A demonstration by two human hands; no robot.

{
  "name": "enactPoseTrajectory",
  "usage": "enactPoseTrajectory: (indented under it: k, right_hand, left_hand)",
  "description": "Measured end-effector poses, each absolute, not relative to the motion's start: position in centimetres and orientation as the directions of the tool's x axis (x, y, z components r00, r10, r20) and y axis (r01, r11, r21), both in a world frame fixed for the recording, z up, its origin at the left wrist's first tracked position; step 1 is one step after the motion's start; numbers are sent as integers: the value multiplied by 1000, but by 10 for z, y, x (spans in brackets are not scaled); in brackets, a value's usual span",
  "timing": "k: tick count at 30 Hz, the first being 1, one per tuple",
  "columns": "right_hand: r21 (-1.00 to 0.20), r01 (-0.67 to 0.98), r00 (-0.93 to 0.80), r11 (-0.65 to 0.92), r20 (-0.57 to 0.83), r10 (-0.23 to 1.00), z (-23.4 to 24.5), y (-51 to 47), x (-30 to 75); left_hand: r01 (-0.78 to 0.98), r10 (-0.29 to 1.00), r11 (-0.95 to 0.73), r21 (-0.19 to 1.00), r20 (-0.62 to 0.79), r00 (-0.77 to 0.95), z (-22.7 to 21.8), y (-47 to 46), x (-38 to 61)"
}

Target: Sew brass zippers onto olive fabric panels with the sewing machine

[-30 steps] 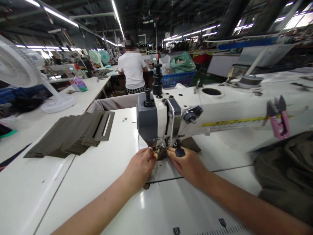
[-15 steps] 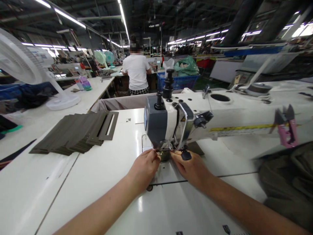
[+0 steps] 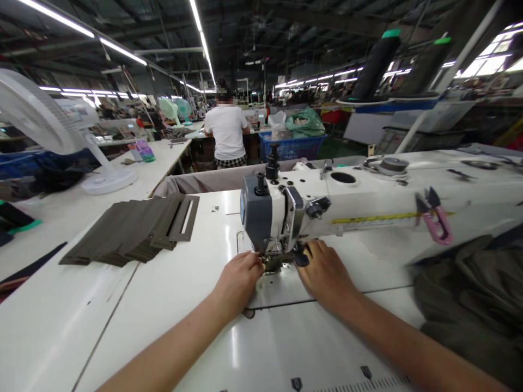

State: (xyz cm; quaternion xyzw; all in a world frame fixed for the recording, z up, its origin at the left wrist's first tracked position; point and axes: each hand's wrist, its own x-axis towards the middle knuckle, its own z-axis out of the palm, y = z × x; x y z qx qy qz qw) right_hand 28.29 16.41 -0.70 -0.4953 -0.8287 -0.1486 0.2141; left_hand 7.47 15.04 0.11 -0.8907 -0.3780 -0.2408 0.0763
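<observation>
A white and grey sewing machine (image 3: pixel 261 209) stands before me. Under its presser foot lies a small piece of dark olive fabric (image 3: pixel 273 265), mostly hidden by the machine head and my fingers. My left hand (image 3: pixel 242 275) is closed, its fingertips pinching the left edge of this fabric beside the needle area. My right hand (image 3: pixel 328 275) is at the right of the presser foot, with fingers curled behind a black lever (image 3: pixel 301 257). What those fingers hold is hidden. To the left, a fanned stack of flat olive fabric pieces (image 3: pixel 126 228) rests on the white table (image 3: pixel 163 316).
Pink-handled thread snips (image 3: pixel 439 223) are on the machine arm. Crumpled dark olive fabric (image 3: pixel 469 299) lies at the right. A white fan (image 3: pixel 108 179) stands at left. Ahead, a person in a white shirt (image 3: pixel 226 125) sits near a blue basket (image 3: pixel 290 147).
My right hand has shifted slightly, its fingers more curled and raised beside the black lever. Fabric seen right of that hand no longer shows. My left hand stays by the needle. The view has turned slightly.
</observation>
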Motion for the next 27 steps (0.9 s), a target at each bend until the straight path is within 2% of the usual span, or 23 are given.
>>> enactPoseTrajectory:
  k: [2,4,7,9,11,13,15,16,18,20,22,23,24,25,26,27]
  right_hand:
    - [137,874,-472,467,467,747,-4,140,282]
    - [133,820,-537,557,513,669,-2,111,278]
    - [-62,708,-544,703,588,599,0,72,275]
    - [-246,632,-513,735,578,635,2,55,282]
    - [-458,576,-466,677,496,732,3,45,298]
    - [-711,520,-436,474,257,863,1,39,314]
    - [-912,396,-427,105,-81,901,-2,34,321]
    - [-953,285,-430,-100,-221,875,-3,34,319]
    - [-910,-18,-440,-413,-364,821,-3,39,302]
    - [-802,-304,-423,-514,-370,827,1,51,275]
    - [-792,-406,-402,-455,-292,868,6,66,250]
    - [-853,-362,-383,-376,-232,894,7,73,242]
    - [-948,-235,-356,-216,-123,926,7,80,238]
    - [-999,-40,-334,6,19,942,6,85,239]
    - [-953,180,-336,243,173,926,4,90,242]
    - [-815,377,-357,440,311,881,3,95,249]
  left_hand:
    - [691,624,-720,64,494,605,10,134,79]
    - [638,596,-766,76,455,662,17,115,88]
    - [511,501,-856,78,367,784,19,98,102]
    - [451,442,-890,63,357,823,15,98,107]
    - [435,433,-896,86,377,819,10,102,106]
    - [457,501,-865,206,404,766,7,106,103]
    - [502,666,-743,443,411,623,8,106,101]
    - [497,753,-649,576,392,529,9,105,101]
    - [395,878,-447,803,307,368,13,99,106]
    - [227,932,-270,936,195,306,18,93,113]
    - [87,956,-115,990,87,281,21,89,119]
    - [33,966,-48,998,38,257,23,88,119]
    - [-16,972,8,1000,-4,234,24,89,117]
    - [-61,975,54,997,-39,218,26,92,113]
    - [-99,973,93,991,-69,219,28,96,107]
    - [-127,967,118,985,-85,238,31,102,99]
